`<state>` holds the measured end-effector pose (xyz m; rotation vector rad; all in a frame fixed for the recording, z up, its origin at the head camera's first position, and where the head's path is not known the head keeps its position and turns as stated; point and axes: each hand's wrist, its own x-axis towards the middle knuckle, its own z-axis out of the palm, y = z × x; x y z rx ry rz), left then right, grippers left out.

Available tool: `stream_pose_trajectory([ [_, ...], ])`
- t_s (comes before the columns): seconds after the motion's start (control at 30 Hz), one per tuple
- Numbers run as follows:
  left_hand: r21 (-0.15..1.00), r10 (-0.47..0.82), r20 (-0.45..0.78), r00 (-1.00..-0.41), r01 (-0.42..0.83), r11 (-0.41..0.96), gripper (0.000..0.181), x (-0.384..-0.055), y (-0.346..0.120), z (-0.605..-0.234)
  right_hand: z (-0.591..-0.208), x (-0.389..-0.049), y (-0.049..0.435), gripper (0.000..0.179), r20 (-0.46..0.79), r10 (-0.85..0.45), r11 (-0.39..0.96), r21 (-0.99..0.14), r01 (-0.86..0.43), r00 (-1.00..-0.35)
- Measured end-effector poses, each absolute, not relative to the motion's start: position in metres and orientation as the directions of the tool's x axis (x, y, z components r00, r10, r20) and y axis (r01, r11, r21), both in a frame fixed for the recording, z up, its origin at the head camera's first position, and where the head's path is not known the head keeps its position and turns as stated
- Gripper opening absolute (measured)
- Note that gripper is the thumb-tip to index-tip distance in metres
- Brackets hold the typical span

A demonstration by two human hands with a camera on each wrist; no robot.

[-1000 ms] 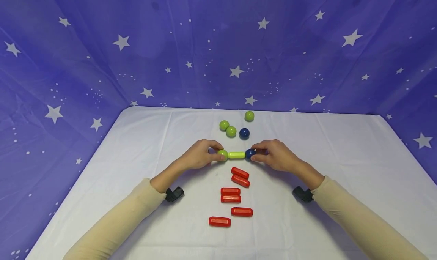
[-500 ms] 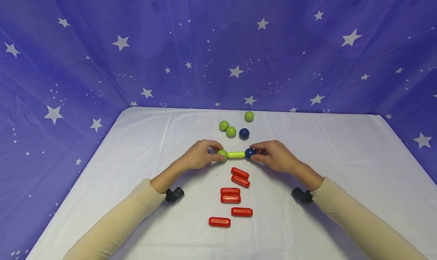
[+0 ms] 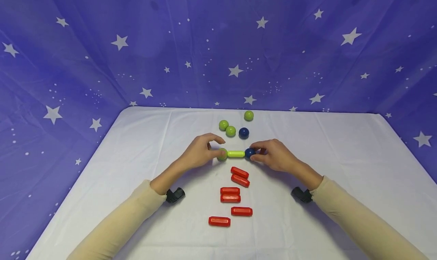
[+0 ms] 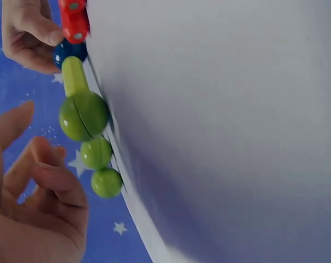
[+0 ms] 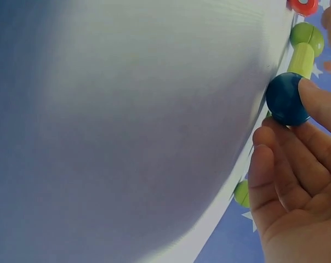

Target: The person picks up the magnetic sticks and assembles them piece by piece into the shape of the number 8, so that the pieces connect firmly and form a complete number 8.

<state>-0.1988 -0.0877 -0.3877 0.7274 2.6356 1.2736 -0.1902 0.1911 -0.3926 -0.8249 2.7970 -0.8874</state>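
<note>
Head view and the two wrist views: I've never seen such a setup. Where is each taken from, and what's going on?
These are a person's own bare left hand and right hand, no machine. The upright picture comes from a camera worn on the head; the two tilted ones come from wrist cameras, probably the black devices.

On the white table lie six red rods, three loose green balls and a loose blue ball.

Between the hands is a yellow-green rod with a green ball and a dark blue ball at its ends. The right hand's grip is on the dark blue ball; the left hand is open beside the green one.
</note>
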Motion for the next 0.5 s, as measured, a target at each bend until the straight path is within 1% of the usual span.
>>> stream_pose_trajectory([
  [0.1, 0.783, 0.540, 0.106, -0.835, 0.405, 0.472, 0.030, -0.193, -0.083, -0.385, -0.392, -0.190, 0.191, 0.033, 0.070, -0.522, 0.686, -0.558, -0.467, -0.850],
  [0.2, 0.790, 0.618, 0.065, -0.784, 0.419, 0.448, 0.029, -0.186, -0.075, -0.384, -0.391, -0.190, 0.191, 0.032, 0.077, -0.523, 0.680, -0.562, -0.471, -0.849],
  [0.3, 0.780, 0.673, 0.016, -0.739, 0.431, 0.454, 0.027, -0.181, -0.069, -0.387, -0.392, -0.190, 0.192, 0.033, 0.084, -0.526, 0.673, -0.567, -0.475, -0.846],
  [0.4, 0.760, 0.695, -0.021, -0.719, 0.440, 0.478, 0.024, -0.179, -0.065, -0.390, -0.394, -0.189, 0.192, 0.036, 0.081, -0.527, 0.670, -0.573, -0.472, -0.846],
  [0.5, 0.744, 0.689, -0.042, -0.724, 0.437, 0.505, 0.021, -0.178, -0.064, -0.392, -0.395, -0.189, 0.192, 0.038, 0.075, -0.525, 0.670, -0.578, -0.466, -0.848],
])
